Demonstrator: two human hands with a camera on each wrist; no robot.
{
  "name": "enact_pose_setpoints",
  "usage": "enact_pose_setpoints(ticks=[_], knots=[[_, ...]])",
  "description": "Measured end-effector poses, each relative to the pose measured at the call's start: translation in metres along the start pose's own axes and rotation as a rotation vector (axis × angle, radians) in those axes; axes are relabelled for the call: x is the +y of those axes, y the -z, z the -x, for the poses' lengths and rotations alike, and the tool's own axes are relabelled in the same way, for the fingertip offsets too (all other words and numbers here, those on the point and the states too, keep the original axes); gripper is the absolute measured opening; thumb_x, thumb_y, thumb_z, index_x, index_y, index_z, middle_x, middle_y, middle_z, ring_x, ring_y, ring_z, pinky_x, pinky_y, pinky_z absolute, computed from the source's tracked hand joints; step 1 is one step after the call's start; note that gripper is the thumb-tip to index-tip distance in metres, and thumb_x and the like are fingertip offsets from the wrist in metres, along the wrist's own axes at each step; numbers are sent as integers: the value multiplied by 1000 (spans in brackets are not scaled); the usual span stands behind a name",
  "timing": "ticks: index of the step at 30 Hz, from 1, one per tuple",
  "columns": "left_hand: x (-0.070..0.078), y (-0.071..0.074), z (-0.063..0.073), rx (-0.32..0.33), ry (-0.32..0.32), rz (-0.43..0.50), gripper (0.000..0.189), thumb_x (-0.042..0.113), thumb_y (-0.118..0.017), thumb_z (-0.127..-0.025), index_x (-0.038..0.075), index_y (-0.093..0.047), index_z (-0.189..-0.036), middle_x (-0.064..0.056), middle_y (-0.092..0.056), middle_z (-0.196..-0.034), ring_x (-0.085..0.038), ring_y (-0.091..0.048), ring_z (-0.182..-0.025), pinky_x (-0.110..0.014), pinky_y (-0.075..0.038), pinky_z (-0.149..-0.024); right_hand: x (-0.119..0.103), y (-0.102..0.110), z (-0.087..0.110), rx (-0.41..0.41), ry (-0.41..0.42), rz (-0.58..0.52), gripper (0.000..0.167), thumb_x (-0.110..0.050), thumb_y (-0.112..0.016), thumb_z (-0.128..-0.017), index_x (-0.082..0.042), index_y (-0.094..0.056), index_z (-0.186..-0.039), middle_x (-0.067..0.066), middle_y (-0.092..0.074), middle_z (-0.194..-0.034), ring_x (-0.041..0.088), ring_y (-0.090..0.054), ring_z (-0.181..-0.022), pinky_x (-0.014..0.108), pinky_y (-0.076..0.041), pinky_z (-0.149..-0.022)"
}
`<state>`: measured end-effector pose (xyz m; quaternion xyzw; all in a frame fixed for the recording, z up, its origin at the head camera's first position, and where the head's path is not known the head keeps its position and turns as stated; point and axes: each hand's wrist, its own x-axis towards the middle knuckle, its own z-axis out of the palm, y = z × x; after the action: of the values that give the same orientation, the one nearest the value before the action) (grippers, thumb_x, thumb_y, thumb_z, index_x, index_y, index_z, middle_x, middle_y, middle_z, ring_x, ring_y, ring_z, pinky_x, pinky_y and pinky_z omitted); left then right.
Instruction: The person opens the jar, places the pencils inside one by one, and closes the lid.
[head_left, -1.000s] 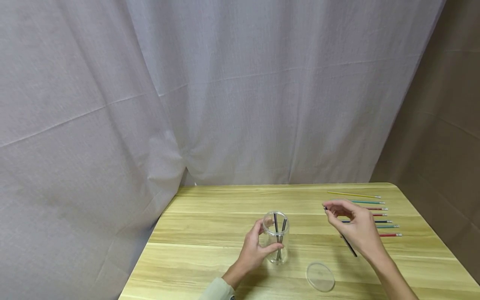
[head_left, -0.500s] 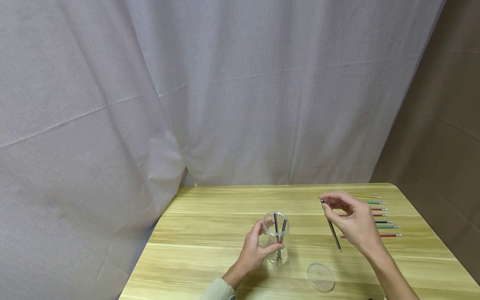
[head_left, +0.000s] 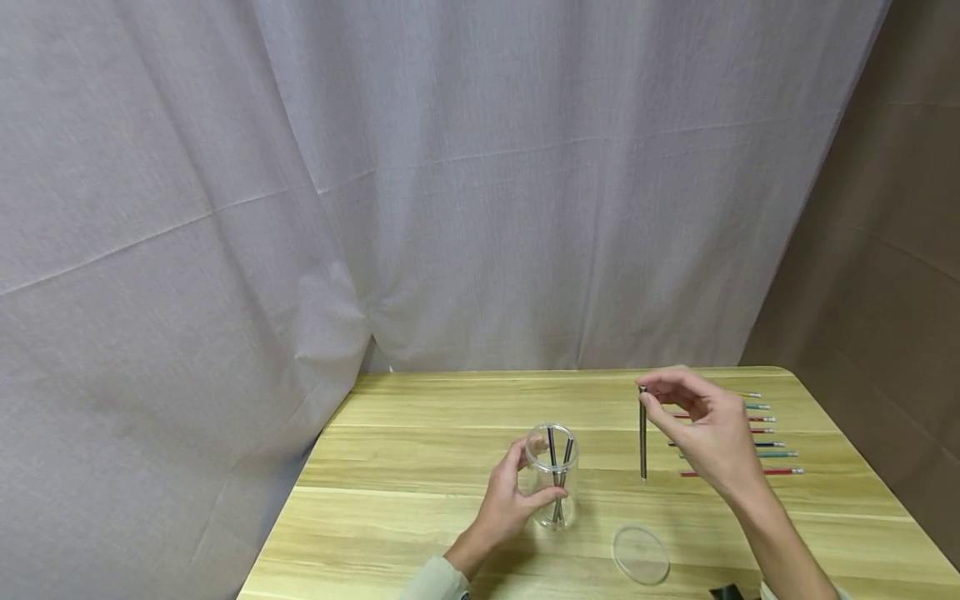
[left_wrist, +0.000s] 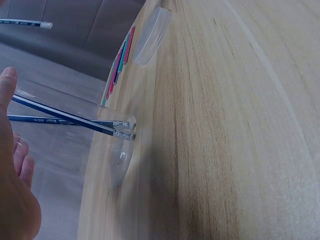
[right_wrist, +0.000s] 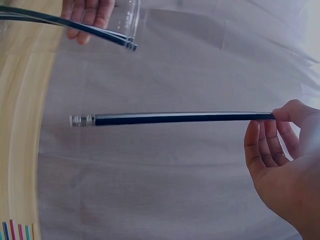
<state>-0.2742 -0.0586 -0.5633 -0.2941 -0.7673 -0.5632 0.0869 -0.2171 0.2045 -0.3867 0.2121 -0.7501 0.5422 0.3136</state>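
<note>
My left hand [head_left: 510,500] grips a clear plastic jar [head_left: 551,479] around its side, the jar upright at the table's middle. Two dark striped pencils [left_wrist: 75,117] lean crossed inside it, eraser ends at the bottom. To the right, my right hand [head_left: 708,429] pinches a dark blue pencil [right_wrist: 175,117] by its top end between thumb and fingertips. This pencil hangs nearly vertical above the table, its eraser end [right_wrist: 82,120] pointing down. In the head view the held pencil is apart from the jar, to its right.
A clear round lid [head_left: 641,553] lies on the table in front, right of the jar. Several coloured pencils, a red one [head_left: 783,471] nearest, lie in a row on the right, partly behind my right hand. A curtain [head_left: 480,208] stands along the table's back edge.
My right hand has lifted slightly and the dark blue pencil has swung from slanted to nearly vertical, its lower end moving left. My left hand and the jar have stayed still.
</note>
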Motion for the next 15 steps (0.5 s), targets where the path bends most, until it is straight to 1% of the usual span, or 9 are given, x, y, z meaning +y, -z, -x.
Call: enact_pose_setpoints(ticks=[6, 10, 15], knots=[[0, 0, 0, 1, -9, -2, 79, 25, -90, -86, 5, -49, -150, -12, -63, -146, -38, -64, -128, -50, -50, -110, -5, 0, -5, 7, -15, -83, 24, 24, -70, -87, 9, -71, -106, 10, -72, -99, 13, -69, -85, 15, -58, -76], [1, 0, 0, 2, -13, -2, 79, 24, -90, -86, 4, -49, -150, -12, -63, -146, -39, -64, -128, -50, -50, -110, -10, -1, -8, 24, -17, -104, 23, 24, -70, -87, 11, -71, -106, 14, -71, -98, 13, -69, -85, 15, -58, -77], [1, 0, 0, -2, -6, -1, 80, 25, -90, -86, 3, -49, -150, -13, -62, -146, -41, -63, -128, -51, -50, -110, -15, -1, -13, 45, -23, -115, 21, 22, -70, -89, 12, -70, -108, 13, -72, -99, 13, -70, -86, 16, -58, -77]])
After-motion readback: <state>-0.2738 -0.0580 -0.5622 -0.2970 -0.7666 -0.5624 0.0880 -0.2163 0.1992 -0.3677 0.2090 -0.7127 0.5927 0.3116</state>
